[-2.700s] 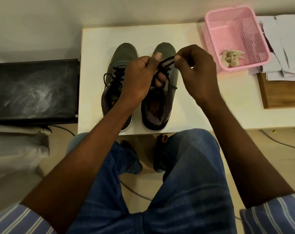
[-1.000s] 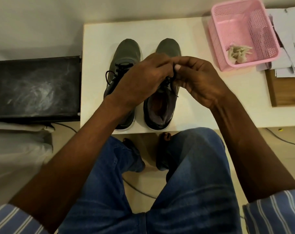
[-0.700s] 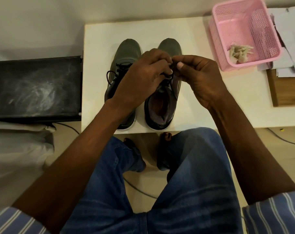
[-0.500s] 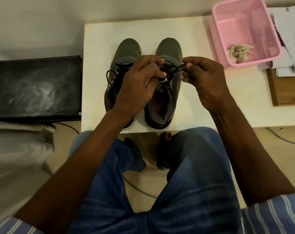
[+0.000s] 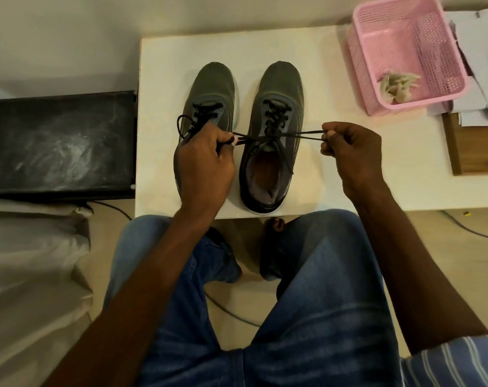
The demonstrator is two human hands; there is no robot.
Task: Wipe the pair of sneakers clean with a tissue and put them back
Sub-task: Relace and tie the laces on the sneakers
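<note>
Head view. White table [image 5: 307, 48] against a pale wall; tan floor below, with a thin cable running across it. Left of the table, a black dusty box [image 5: 58, 143], its top about level with the tabletop. Below that, pale cloth [image 5: 27, 261]. At the right edge, a wooden board [image 5: 477, 146] with loose white papers [image 5: 480, 65] overlapping its far end.

Count: two grey sneakers, one pink basket, one crumpled tissue, two hands.

Left sneaker [image 5: 212, 88] and right sneaker [image 5: 279, 88] stand side by side on the table, toes toward the wall, heels near the front edge, a narrow gap between them. Pink basket [image 5: 363, 62] sits at the far right of the table, well apart from the shoes; the used tissue [image 5: 396, 88] lies in its near corner.

Left hand [image 5: 203, 166] hangs over the left sneaker's heel, fingers curled, pinching one loop of the right sneaker's black lace [image 5: 273, 135]. Right hand [image 5: 352, 146] is just right of the right sneaker, pinching the other loop. The lace is pulled taut between them, crossing over the tongue.

Person seated, blue jeans, striped sleeves; bare toes show under the table edge.
</note>
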